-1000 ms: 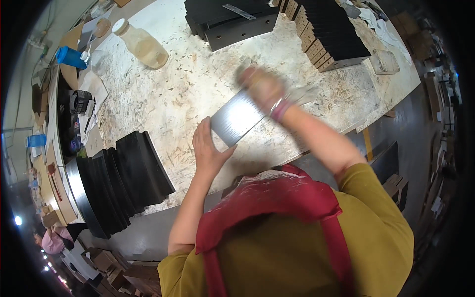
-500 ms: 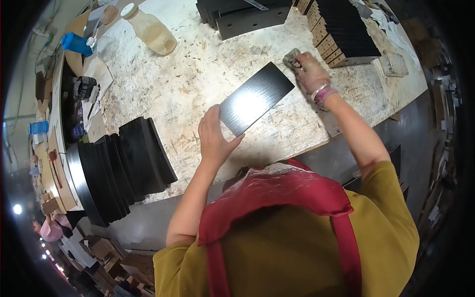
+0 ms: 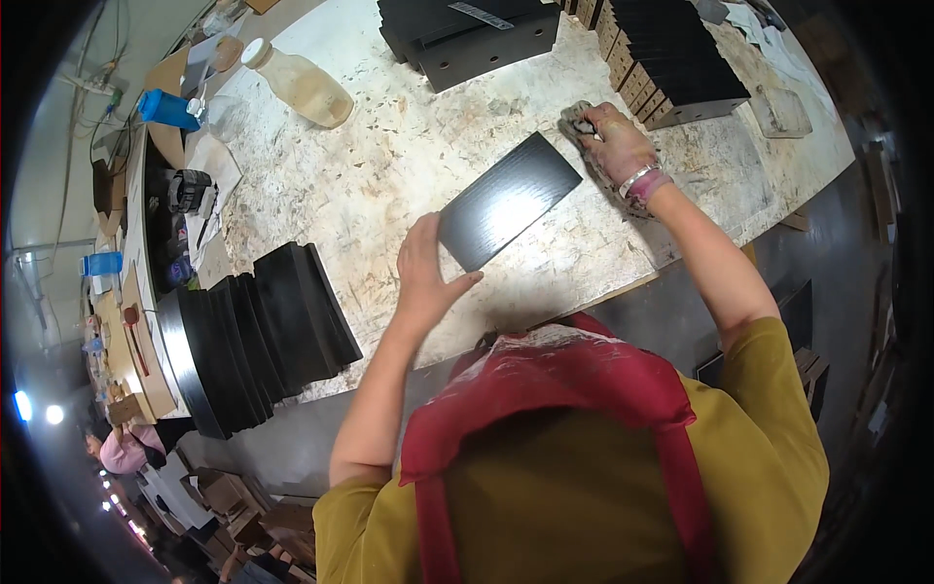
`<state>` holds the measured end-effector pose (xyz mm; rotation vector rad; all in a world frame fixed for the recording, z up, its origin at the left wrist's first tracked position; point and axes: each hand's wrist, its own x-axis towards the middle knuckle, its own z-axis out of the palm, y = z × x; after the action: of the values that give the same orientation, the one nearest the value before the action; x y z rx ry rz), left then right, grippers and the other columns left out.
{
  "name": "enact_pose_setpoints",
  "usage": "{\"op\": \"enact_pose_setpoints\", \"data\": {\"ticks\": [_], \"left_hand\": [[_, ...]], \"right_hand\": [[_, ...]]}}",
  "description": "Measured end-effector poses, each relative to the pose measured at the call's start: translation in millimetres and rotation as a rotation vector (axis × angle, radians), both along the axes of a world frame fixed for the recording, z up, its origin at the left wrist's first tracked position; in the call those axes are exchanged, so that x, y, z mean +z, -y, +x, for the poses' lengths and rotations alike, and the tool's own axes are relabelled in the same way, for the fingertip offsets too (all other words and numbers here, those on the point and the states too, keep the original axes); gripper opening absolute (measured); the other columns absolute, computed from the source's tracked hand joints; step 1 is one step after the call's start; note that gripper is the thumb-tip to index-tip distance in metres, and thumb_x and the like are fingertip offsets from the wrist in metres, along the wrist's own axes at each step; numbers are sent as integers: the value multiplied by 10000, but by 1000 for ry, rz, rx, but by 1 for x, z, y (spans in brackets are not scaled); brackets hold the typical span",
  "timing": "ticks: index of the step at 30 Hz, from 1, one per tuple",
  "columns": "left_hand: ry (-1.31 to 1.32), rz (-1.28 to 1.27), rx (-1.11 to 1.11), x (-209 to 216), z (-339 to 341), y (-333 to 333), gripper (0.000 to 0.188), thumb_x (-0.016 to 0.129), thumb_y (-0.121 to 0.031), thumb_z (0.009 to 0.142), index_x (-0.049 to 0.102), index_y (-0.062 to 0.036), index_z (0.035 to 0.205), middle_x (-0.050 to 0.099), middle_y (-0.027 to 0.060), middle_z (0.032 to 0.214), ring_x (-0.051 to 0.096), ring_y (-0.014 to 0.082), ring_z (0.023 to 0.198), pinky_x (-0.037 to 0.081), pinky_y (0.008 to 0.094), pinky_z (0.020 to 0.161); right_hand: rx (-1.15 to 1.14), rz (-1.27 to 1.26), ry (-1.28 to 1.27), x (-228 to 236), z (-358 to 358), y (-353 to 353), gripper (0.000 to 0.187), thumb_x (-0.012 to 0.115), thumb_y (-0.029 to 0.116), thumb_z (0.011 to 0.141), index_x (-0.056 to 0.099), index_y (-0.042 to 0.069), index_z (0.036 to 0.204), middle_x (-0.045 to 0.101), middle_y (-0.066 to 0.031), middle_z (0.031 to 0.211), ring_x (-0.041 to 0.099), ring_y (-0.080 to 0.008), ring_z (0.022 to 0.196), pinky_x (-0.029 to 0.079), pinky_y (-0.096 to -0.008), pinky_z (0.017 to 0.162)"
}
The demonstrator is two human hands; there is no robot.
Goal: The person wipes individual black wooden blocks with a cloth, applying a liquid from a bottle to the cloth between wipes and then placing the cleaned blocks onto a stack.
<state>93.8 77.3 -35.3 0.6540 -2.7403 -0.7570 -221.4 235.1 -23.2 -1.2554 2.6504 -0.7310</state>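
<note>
A flat, rectangular black panel (image 3: 511, 201) lies slantwise on the worktable, its face shining with reflected light. My left hand (image 3: 425, 277) is at the panel's near left end. The fingers reach one corner and the thumb the other, bracing the short edge between them. Beyond the panel's right end, my right hand (image 3: 620, 146) grips a crumpled, stained grey rag (image 3: 576, 119) against the tabletop. That hand looks smudged, and the rag is apart from the panel.
Black panels (image 3: 258, 336) stand in a row at the left edge. Dark drilled boards (image 3: 486, 49) sit at the back, beside a stack of edge-drilled pieces (image 3: 671, 68). A jar of cloudy liquid (image 3: 304, 88) lies at the back left. The stained worktable (image 3: 360, 185) ends near my apron.
The whole view has shifted slightly. My right hand with the rag stays beyond the panel's right end, and my left hand remains at its left end.
</note>
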Motion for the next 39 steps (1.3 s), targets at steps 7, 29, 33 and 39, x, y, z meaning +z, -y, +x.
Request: {"op": "enact_pose_setpoints", "data": {"ticks": [7,29,33,39], "left_hand": [[202,-14,-91,30,-50,4,958,825,-355,663,356,-32,1433,437,202,1336,417,376,1240,360,481,1016],[412,110,-237,25,-90,21,1024,862,-262,632,302,-102,1474,338,203,1442,348,440,1290,319,459,1101],[388,109,-284,19,-87,25,1030,862,-251,634,292,-77,1474,311,204,1471,329,440,1311,302,458,1113],[428,54,-238,27,-95,11,1026,852,-238,649,273,-78,1481,318,217,1468,340,420,1318,296,455,1115]], "right_hand": [[-30,29,-73,-7,40,5,346,690,324,837,632,110,1103,585,-125,1122,607,-312,1001,514,-393,848],[-24,37,-70,-10,39,4,366,665,324,852,597,101,1135,563,-126,1141,590,-315,1016,508,-395,852],[-18,-6,-103,-16,39,3,360,676,314,847,599,104,1129,568,-127,1144,592,-315,1016,511,-394,851],[-43,44,-91,-10,40,3,374,658,353,851,626,114,1138,574,-127,1139,590,-294,1033,518,-393,850]]}}
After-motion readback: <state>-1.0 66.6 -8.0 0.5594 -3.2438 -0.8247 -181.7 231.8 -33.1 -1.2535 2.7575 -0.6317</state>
